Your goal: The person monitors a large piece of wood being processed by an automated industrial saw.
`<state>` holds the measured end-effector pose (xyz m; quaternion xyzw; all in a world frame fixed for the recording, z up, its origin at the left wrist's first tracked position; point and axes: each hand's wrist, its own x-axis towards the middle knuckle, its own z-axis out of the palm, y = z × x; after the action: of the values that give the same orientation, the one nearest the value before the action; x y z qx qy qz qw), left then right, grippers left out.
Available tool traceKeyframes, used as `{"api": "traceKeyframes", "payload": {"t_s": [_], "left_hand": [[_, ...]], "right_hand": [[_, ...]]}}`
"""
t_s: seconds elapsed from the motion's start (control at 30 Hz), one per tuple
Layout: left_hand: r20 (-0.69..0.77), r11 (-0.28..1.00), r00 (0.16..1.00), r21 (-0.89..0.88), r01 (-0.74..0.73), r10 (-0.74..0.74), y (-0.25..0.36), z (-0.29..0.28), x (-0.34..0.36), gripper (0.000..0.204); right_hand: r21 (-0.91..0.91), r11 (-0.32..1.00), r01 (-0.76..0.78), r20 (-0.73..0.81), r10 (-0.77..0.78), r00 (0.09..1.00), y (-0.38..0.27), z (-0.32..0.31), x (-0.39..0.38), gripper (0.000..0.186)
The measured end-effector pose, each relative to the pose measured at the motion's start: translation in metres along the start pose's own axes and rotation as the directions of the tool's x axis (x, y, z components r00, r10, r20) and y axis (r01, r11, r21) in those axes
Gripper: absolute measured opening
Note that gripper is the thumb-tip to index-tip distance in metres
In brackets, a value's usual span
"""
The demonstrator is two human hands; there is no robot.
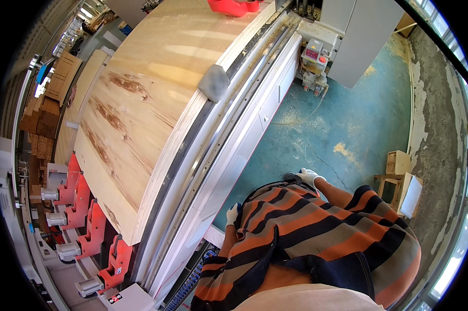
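My left hand (pixel 232 214), in a white glove, hangs beside my body next to the white side of the machine bed. My shirt hides part of it, and a small blue patch shows at its edge; I cannot tell how its fingers are set. My right hand (pixel 309 178), also gloved in white, is low in front of me over the floor, its fingers loosely stretched and nothing visible in them. To my left a large stack of pale plywood sheets (pixel 156 98) with brown grain streaks lies on the machine bed (pixel 244 127). A grey blocky part (pixel 214 83) sits at the sheets' near edge.
Several red clamp-like brackets (pixel 114 264) line the bed's lower left end. A red part (pixel 234 6) lies at the far end. A lubricator unit (pixel 314 57) hangs by a grey cabinet (pixel 358 41). A wooden stool (pixel 392 189) stands by the wall on the blue-green floor (pixel 317 129).
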<state>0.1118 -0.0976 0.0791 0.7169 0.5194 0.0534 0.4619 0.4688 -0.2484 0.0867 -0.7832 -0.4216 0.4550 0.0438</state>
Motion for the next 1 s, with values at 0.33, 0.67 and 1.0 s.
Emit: {"api": "traceKeyframes", "payload": {"t_s": [0.33,0.67,1.0], "left_hand": [[-0.011,0.997,1.000,0.074,0.018,-0.018,0.026,-0.012,-0.008,0.013],[-0.006,0.998,1.000,-0.061,0.029,-0.030,-0.011,0.000,0.007,0.014],[0.000,0.999,1.000,0.038,-0.009,0.009,0.003,-0.005,0.002,0.015]], "right_hand": [[0.101,0.988,-0.116,0.034,0.113,0.993,0.005,0.007,0.014,0.024],[0.044,0.997,-0.066,0.014,0.065,0.998,0.017,0.018,0.024,0.024],[0.186,0.961,-0.204,0.017,0.204,0.979,-0.035,-0.027,-0.020,0.045]]}}
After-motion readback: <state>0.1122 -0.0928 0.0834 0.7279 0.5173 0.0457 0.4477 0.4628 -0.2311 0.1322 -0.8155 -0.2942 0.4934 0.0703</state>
